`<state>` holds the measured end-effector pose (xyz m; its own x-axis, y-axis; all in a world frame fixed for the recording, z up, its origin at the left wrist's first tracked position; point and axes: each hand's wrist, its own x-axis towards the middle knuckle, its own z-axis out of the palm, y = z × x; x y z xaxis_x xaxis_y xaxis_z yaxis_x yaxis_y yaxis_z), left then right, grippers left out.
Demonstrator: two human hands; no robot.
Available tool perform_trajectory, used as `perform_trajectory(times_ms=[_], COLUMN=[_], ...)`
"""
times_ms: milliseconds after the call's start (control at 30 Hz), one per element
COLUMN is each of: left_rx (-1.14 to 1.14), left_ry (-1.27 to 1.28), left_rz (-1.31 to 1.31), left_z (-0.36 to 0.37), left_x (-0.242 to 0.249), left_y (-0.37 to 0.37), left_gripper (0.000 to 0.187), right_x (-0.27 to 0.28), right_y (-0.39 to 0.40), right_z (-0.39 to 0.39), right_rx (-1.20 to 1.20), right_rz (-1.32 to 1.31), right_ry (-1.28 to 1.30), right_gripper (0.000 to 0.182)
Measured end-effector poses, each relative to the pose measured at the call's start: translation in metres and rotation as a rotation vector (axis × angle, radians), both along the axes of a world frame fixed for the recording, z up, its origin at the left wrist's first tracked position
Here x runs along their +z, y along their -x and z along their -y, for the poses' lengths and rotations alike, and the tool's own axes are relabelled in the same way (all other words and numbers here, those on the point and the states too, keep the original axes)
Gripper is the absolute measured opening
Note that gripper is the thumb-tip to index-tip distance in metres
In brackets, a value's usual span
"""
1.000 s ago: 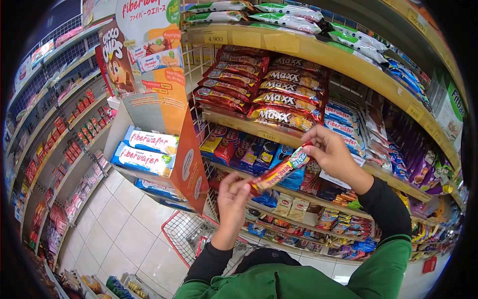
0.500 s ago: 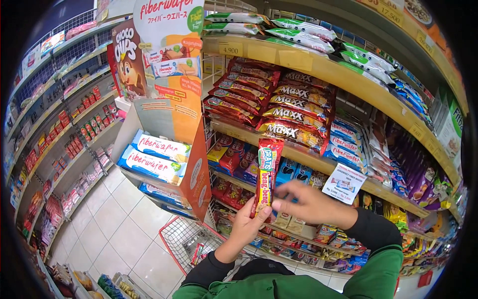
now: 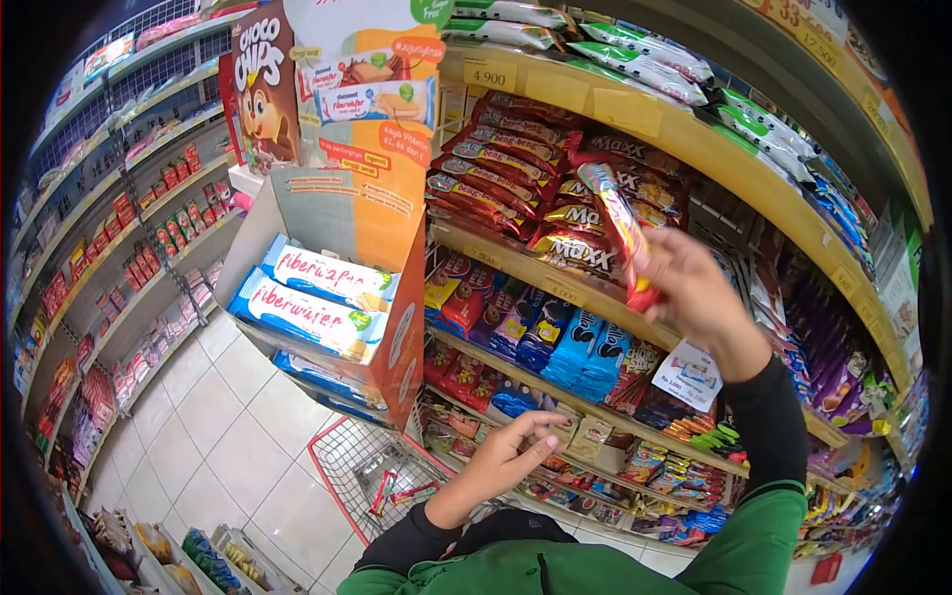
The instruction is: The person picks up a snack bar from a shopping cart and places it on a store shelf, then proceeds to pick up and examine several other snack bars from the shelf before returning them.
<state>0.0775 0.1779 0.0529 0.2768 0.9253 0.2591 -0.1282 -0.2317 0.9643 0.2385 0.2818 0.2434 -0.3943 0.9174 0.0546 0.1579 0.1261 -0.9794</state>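
Observation:
My right hand (image 3: pixel 694 288) is closed on the lower end of a beng-beng wafer bar (image 3: pixel 617 223) in a red wrapper. It holds the bar up and tilted in front of the Maxx bars (image 3: pixel 575 251) on the shelf. My left hand (image 3: pixel 511 458) holds nothing; its fingers are apart, lower down in front of the shelves. To the left of the Maxx bars lies a stack of beng-beng bars (image 3: pixel 496 164).
A cardboard display (image 3: pixel 409 327) with fiberwafer packs (image 3: pixel 312 317) stands at the left of the snack shelves. Below it is a wire shopping basket (image 3: pixel 342 466) with red-wrapped bars inside. A price card (image 3: pixel 686 375) hangs from the shelf edge. Tiled floor (image 3: pixel 213 421) lies at the left.
The beng-beng bar passed from my left hand into my right, which moved up and right toward the shelf. My left hand let go and stayed low. The view shifted slightly.

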Motion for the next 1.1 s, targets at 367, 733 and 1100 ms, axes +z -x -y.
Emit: perform_trajectory(times_ms=[367,733,1100], left_rx=[0.039,0.089,0.095], left_ry=[0.135,0.178,0.175], left_rz=[0.069,0.09,0.149], left_z=[0.01,0.012,0.008], left_x=[-0.031,-0.046,-0.052], left_y=[0.017,0.031,0.032], left_gripper=[0.028,0.027,0.028], right_x=[0.029,0.042,0.048], right_y=[-0.018,-0.024,-0.029], right_z=[-0.101,-0.122,-0.13], right_rx=[-0.127,-0.067,-0.043], right_rz=[-0.35,-0.345,-0.533], right_ry=[-0.035,0.057,-0.085], right_gripper=[0.02,0.024,0.025])
